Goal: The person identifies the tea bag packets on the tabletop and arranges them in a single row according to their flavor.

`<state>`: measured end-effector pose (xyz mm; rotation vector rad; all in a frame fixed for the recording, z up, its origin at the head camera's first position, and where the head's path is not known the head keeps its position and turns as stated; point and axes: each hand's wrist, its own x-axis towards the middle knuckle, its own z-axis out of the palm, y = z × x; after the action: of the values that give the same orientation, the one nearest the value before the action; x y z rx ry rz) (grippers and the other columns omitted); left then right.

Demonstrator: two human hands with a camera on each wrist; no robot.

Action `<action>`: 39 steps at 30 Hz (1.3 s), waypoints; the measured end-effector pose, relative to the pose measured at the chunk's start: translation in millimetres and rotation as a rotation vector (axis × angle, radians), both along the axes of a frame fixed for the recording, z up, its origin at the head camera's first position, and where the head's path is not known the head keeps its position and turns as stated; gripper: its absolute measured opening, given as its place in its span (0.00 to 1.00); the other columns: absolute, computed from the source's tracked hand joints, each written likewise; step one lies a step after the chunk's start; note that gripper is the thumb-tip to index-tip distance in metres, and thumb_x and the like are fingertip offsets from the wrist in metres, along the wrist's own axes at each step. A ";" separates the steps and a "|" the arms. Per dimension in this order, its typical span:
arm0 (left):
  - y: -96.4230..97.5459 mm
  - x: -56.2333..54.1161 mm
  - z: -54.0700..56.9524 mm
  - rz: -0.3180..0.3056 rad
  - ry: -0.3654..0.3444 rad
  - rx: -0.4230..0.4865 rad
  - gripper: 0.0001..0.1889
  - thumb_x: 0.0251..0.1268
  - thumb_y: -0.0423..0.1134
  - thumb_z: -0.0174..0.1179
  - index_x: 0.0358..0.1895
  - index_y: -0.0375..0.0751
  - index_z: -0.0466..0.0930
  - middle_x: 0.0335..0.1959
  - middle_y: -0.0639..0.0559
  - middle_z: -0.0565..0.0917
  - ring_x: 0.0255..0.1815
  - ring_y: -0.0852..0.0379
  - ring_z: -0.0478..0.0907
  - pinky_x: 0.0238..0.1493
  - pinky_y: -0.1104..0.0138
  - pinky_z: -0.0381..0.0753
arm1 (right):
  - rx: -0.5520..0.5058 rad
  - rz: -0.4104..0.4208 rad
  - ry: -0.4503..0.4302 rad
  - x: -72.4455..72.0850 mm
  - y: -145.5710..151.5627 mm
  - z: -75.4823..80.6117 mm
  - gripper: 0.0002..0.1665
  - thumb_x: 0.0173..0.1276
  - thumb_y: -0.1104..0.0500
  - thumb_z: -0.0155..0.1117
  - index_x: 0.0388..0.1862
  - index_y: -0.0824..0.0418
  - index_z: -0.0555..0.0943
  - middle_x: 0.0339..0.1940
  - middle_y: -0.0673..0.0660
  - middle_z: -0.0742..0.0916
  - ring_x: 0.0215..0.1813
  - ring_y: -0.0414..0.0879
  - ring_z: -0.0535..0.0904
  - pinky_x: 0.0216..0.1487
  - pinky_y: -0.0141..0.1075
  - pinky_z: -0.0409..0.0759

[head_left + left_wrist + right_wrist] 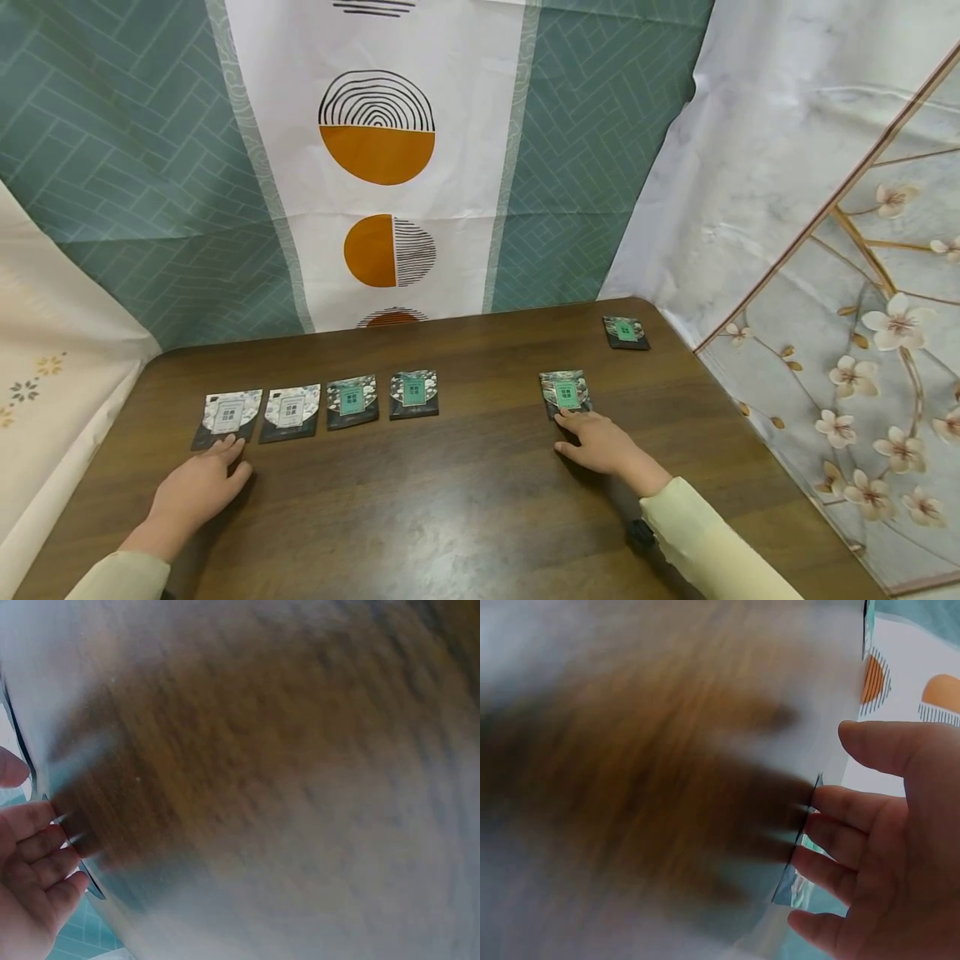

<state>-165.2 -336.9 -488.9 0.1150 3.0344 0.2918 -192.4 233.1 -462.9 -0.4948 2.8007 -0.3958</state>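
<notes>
On the left of the table, my left hand (197, 490) rests its fingertips on the lower edge of a flat square sachet (231, 410) with a white label. My right hand (603, 443) touches the bottom of a green-labelled sachet (566, 390) farther right, its fingers extended. Beside the left sachet, in a row, lie another white-labelled sachet (291, 410) and two green ones (352, 400) (414, 392). In the left wrist view the fingers of the left hand (37, 862) meet a thin edge; the right wrist view shows the right hand (877, 840) likewise at a sachet's edge.
One more green sachet (626, 332) lies near the back right corner of the brown table (420, 508). A patterned green and white cloth (465, 167) hangs behind the table. Floral cloth (855, 375) borders the right side, cream cloth (52, 350) the left.
</notes>
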 end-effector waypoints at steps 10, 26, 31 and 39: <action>0.6 -0.4 -0.5 0.000 -0.004 -0.006 0.29 0.72 0.43 0.51 0.64 0.19 0.73 0.67 0.20 0.72 0.66 0.20 0.72 0.59 0.35 0.77 | -0.003 0.009 -0.004 -8.4 -26.4 -1.0 0.34 0.75 0.51 0.62 0.74 0.67 0.72 0.77 0.67 0.74 0.77 0.68 0.69 0.78 0.65 0.63; 0.2 0.7 -0.4 -0.008 0.000 0.004 0.29 0.72 0.42 0.51 0.64 0.18 0.73 0.67 0.20 0.72 0.66 0.20 0.72 0.59 0.35 0.77 | 0.050 0.035 -0.017 -21.7 -74.1 -4.6 0.36 0.75 0.48 0.62 0.77 0.61 0.70 0.80 0.60 0.72 0.80 0.62 0.67 0.80 0.61 0.64; 0.6 1.0 1.0 -0.006 0.002 0.007 0.29 0.72 0.42 0.51 0.64 0.18 0.72 0.67 0.19 0.72 0.65 0.20 0.72 0.59 0.35 0.77 | 0.060 0.052 -0.018 -26.2 -86.9 -4.9 0.37 0.75 0.47 0.62 0.78 0.59 0.69 0.80 0.58 0.72 0.81 0.61 0.66 0.81 0.59 0.64; 0.6 1.4 2.2 -0.005 -0.011 0.000 0.29 0.73 0.43 0.51 0.65 0.18 0.72 0.67 0.19 0.72 0.66 0.20 0.72 0.59 0.36 0.77 | 0.089 0.079 -0.020 -32.5 -106.2 -5.6 0.37 0.75 0.46 0.61 0.78 0.58 0.68 0.81 0.57 0.71 0.81 0.59 0.65 0.81 0.58 0.64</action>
<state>-163.9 -336.3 -486.6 0.1200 3.0230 0.2910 -224.9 126.9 -468.5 -0.5760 2.7550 -0.2566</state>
